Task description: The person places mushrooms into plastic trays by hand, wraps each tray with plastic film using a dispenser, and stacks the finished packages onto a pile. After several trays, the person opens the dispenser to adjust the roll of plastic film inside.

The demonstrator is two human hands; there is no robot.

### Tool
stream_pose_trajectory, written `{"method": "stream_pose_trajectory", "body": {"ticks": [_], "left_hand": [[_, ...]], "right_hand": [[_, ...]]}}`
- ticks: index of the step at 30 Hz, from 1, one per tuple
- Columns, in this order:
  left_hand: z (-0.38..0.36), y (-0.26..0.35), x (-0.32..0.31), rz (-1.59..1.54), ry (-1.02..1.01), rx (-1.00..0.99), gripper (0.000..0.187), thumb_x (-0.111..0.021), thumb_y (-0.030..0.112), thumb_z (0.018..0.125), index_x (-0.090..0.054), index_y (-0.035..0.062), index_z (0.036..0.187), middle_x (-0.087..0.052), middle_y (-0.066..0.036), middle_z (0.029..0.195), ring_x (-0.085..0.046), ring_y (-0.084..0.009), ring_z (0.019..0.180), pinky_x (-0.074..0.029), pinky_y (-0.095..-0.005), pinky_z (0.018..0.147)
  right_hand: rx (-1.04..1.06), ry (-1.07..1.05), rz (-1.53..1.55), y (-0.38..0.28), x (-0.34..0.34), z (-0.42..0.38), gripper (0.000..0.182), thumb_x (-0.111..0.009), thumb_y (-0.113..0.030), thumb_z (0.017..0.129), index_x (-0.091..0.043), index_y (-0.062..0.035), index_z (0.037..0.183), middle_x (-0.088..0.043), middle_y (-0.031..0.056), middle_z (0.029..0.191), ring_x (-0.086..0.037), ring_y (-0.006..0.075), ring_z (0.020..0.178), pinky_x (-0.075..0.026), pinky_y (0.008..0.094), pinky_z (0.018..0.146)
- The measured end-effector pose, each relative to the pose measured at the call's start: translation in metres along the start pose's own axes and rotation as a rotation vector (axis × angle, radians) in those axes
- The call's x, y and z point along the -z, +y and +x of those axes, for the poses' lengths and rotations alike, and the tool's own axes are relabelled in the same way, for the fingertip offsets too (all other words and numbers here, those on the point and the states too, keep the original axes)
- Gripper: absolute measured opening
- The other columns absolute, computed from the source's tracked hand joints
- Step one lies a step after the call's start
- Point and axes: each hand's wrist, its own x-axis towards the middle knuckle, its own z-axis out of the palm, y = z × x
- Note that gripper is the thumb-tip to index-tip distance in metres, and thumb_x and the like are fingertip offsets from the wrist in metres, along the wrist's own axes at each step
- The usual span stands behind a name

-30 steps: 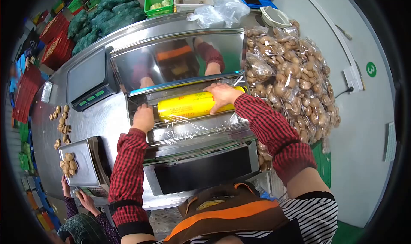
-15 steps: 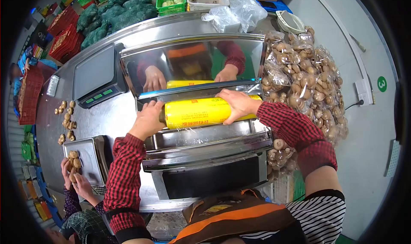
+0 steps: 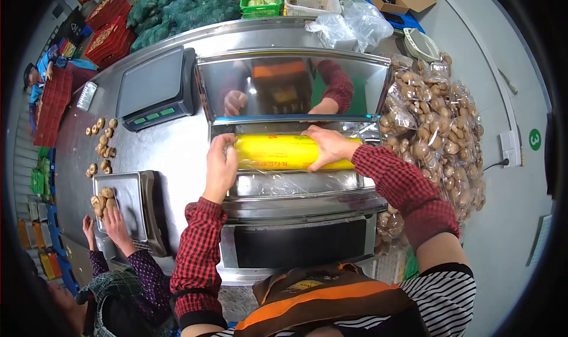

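A yellow-wrapped cling film roll (image 3: 278,151) lies lengthwise in the metal film wrapping machine (image 3: 296,206), below its raised, mirror-like lid (image 3: 284,88). My right hand (image 3: 327,146) grips the right part of the roll from above, thumb on the near side and fingers over the far side. At the roll's left end is my left hand (image 3: 221,164), with its fingers curled at the end face; their exact contact is partly hidden. Loose clear film (image 3: 278,183) hangs on the near side of the roll, above the metal tray.
Bagged mushrooms (image 3: 435,130) are heaped at the right. Left of the machine are a scale (image 3: 152,83), loose mushrooms (image 3: 103,142) and a second scale (image 3: 127,207) with mushrooms, where a co-worker's hands (image 3: 116,226) work. Plastic bags (image 3: 355,26) lie behind the lid.
The roll sits lower in the machine. My left hand has turned more upright at the roll's end, while my right hand keeps its grip. The view has shifted, and the co-worker's hands have moved.
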Motion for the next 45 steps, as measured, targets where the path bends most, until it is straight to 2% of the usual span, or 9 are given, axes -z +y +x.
{"method": "stream_pose_trajectory", "body": {"ticks": [2,7,9,13,18,25,33,43,45], "left_hand": [[-0.012,0.003,-0.002,0.148,0.024,-0.132,0.018,-0.05,0.002,0.086,-0.059,-0.0045,0.101,-0.063,-0.021,0.103,-0.063,-0.0352,0.096,-0.048,-0.0384,0.089],[-0.029,0.011,-0.001,0.529,-0.245,0.247,0.03,-0.064,0.027,0.088,-0.066,-0.0017,0.098,-0.068,-0.02,0.088,-0.064,-0.04,0.085,-0.05,-0.0478,0.077],[-0.023,0.005,-0.002,0.659,-0.472,0.361,0.062,-0.052,0.055,0.092,-0.071,-0.0031,0.081,-0.068,-0.026,0.085,-0.066,-0.0415,0.085,-0.049,-0.0507,0.078],[-0.012,-0.011,-0.017,0.647,-0.692,0.386,0.08,-0.042,0.068,0.091,-0.072,-0.0048,0.079,-0.068,-0.026,0.081,-0.066,-0.0434,0.085,-0.05,-0.0499,0.079],[-0.012,-0.009,-0.035,0.249,-0.817,0.434,0.043,-0.061,0.034,0.089,-0.071,-0.0047,0.074,-0.065,-0.011,0.06,-0.064,-0.0163,0.057,-0.051,-0.0301,0.06],[-0.005,-0.015,-0.014,-0.402,-0.509,0.771,0.025,-0.06,0.021,0.091,-0.066,0.0,0.08,-0.062,-0.004,0.067,-0.064,-0.0154,0.06,-0.05,-0.0278,0.053],[-0.036,0.012,-0.01,-1.013,-0.285,0.904,0.023,-0.055,0.016,0.095,-0.058,-0.0033,0.108,-0.067,-0.013,0.09,-0.067,-0.0201,0.079,-0.057,-0.0296,0.072],[-0.042,0.022,-0.001,-0.974,-0.216,0.839,0.025,-0.054,0.02,0.098,-0.062,-0.0029,0.1,-0.066,-0.011,0.092,-0.065,-0.0185,0.079,-0.056,-0.0275,0.07],[-0.036,0.02,-0.002,-0.357,-0.314,0.636,0.03,-0.058,0.025,0.095,-0.067,-0.0035,0.088,-0.066,-0.014,0.091,-0.063,-0.0196,0.078,-0.051,-0.0311,0.068]], "right_hand": [[-0.028,-0.024,-0.041,0.002,-0.014,0.01,0.098,-0.082,-0.054,0.055,-0.051,0.003,0.129,-0.056,0.0181,0.121,-0.057,0.036,0.112,-0.048,0.0437,0.093],[0.085,0.14,-0.032,0.013,-0.026,0.009,0.09,-0.08,-0.049,0.066,-0.048,-0.0003,0.135,-0.051,0.0193,0.128,-0.048,0.036,0.123,-0.038,0.048,0.103],[0.092,0.269,-0.062,0.008,-0.01,-0.012,0.074,-0.075,-0.048,0.074,-0.054,-0.0034,0.13,-0.054,0.0186,0.125,-0.053,0.0356,0.117,-0.043,0.0462,0.099],[-0.332,0.235,-0.076,-0.007,0.041,-0.074,0.052,-0.067,-0.05,0.082,-0.068,-0.0038,0.107,-0.066,0.0184,0.102,-0.064,0.0348,0.097,-0.051,0.0427,0.085],[-0.703,-0.295,-0.24,-0.03,0.018,-0.111,0.069,-0.05,-0.066,0.086,-0.073,-0.0022,0.1,-0.07,0.0198,0.103,-0.066,0.0355,0.1,-0.05,0.0439,0.087],[-0.8,-0.398,0.05,-0.014,-0.016,-0.085,0.086,-0.046,-0.078,0.08,-0.071,-0.0016,0.11,-0.067,0.0211,0.113,-0.063,0.0348,0.108,-0.048,0.0436,0.092],[-0.348,0.513,-0.152,-0.098,-0.043,-0.055,0.061,-0.079,-0.05,0.068,-0.057,-0.0026,0.099,-0.061,0.0145,0.091,-0.06,0.0352,0.093,-0.047,0.0467,0.082],[-0.318,0.413,0.051,-0.071,-0.062,-0.035,0.023,-0.065,-0.022,0.084,-0.063,-0.0034,0.097,-0.063,0.0167,0.094,-0.061,0.0374,0.096,-0.048,0.0464,0.086],[-0.375,0.364,0.189,-0.07,-0.06,-0.039,0.026,-0.061,-0.026,0.088,-0.062,-0.003,0.099,-0.065,0.0178,0.101,-0.061,0.0376,0.098,-0.047,0.0465,0.085]]}}
